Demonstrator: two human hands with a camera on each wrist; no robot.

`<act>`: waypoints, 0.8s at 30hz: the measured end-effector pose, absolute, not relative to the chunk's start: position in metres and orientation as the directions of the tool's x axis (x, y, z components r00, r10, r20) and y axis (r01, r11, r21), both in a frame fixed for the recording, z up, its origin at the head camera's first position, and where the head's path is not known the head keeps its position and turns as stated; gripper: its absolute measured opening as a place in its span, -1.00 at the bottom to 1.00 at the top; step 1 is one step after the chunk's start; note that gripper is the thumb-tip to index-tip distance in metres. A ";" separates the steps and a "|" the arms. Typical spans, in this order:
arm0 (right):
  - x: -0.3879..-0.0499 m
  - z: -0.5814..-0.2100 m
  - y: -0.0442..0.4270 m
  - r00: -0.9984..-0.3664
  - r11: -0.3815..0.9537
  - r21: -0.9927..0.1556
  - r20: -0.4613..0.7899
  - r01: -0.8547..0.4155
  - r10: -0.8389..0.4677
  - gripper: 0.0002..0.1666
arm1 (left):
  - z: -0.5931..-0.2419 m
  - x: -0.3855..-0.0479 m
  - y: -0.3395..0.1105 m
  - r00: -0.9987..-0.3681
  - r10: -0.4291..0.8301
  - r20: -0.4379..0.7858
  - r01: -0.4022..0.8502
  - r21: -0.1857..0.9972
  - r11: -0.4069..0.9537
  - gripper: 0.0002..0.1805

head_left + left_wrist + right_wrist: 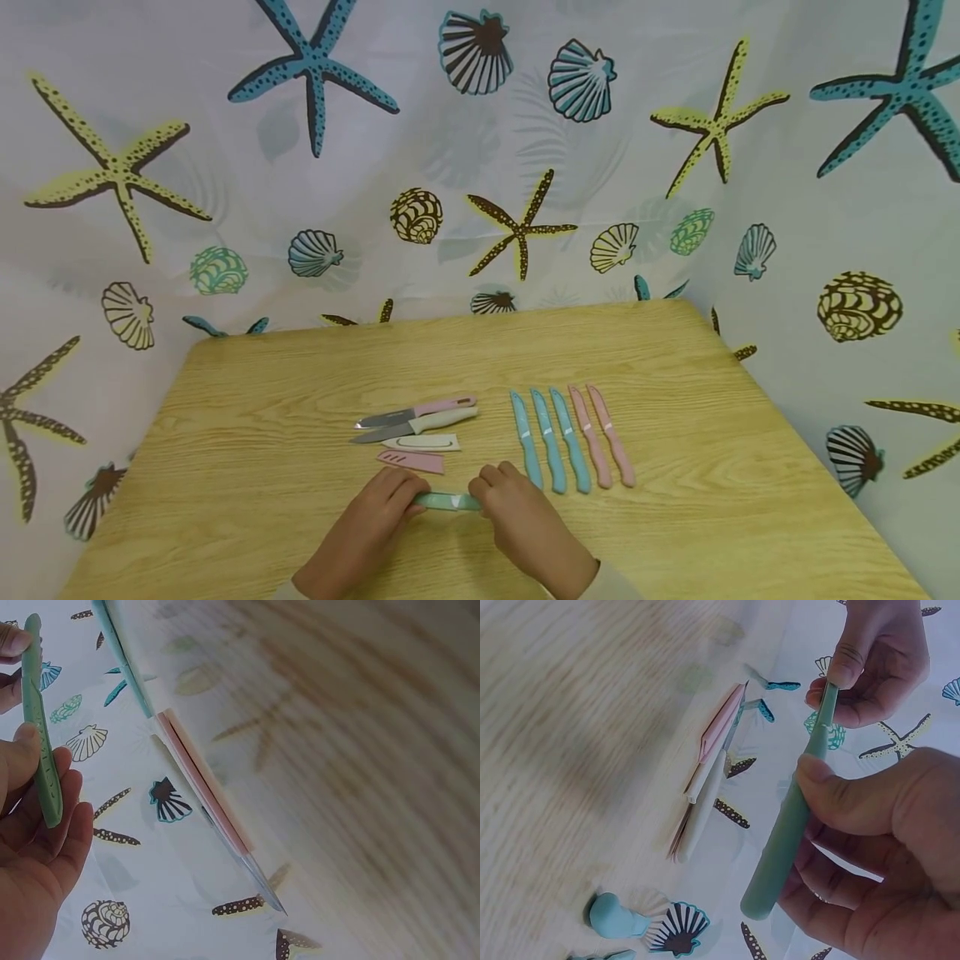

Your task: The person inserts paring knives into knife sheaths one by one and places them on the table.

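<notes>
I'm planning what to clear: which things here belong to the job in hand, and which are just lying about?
Likely in the job:
slim green knife in slotted green sheath, held by left hand and right hand

Likely just lying about:
grey-bladed knife with pink handle
grey-bladed knife with cream handle
white sheath
pink slotted sheath
three slim blue knives
two pink knives

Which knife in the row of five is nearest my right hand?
The leftmost blue knife, at the row's left end, close beside your right hand. The other two blue knives and both pink knives lie farther right.
</notes>
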State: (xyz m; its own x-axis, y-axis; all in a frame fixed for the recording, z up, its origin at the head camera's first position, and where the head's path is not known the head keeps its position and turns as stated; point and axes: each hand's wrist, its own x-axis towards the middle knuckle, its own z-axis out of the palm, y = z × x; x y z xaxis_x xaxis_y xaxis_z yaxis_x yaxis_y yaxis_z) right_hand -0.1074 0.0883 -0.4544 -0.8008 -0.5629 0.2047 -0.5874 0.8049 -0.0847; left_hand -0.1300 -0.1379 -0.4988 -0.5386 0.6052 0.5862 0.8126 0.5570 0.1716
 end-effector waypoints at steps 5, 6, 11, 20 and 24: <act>-0.109 -0.456 0.090 -0.806 0.805 -0.103 0.197 -0.584 -0.559 -0.71 | -0.499 -0.131 -0.138 -0.536 0.617 0.576 0.818 0.175 0.548 -0.82; -0.109 -0.457 0.090 -0.806 0.806 -0.105 0.196 -0.583 -0.558 -0.71 | -0.499 -0.131 -0.137 -0.532 0.620 0.577 0.821 0.173 0.544 -0.82; -0.109 -0.456 0.093 -0.814 0.811 -0.115 0.180 -0.574 -0.552 -0.73 | -0.498 -0.132 -0.136 -0.516 0.632 0.578 0.835 0.173 0.523 -0.82; -0.110 -0.453 0.109 -0.833 0.817 -0.171 0.175 -0.551 -0.525 -0.72 | -0.497 -0.138 -0.136 -0.671 0.597 0.441 0.731 0.253 0.634 -0.66; -0.114 -0.451 0.123 -0.860 0.835 -0.214 0.184 -0.507 -0.475 -0.72 | -0.497 -0.143 -0.136 -0.720 0.575 0.388 0.684 0.257 0.683 -0.60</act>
State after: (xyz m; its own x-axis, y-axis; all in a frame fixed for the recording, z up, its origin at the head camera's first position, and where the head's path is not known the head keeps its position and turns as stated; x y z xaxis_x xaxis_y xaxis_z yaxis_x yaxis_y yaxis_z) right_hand -0.1139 0.1234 -0.4505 -0.8604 -0.4752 0.1839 -0.5069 0.8350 -0.2139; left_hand -0.1430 -0.1365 -0.4970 -0.7202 0.5751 0.3879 0.6838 0.6827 0.2574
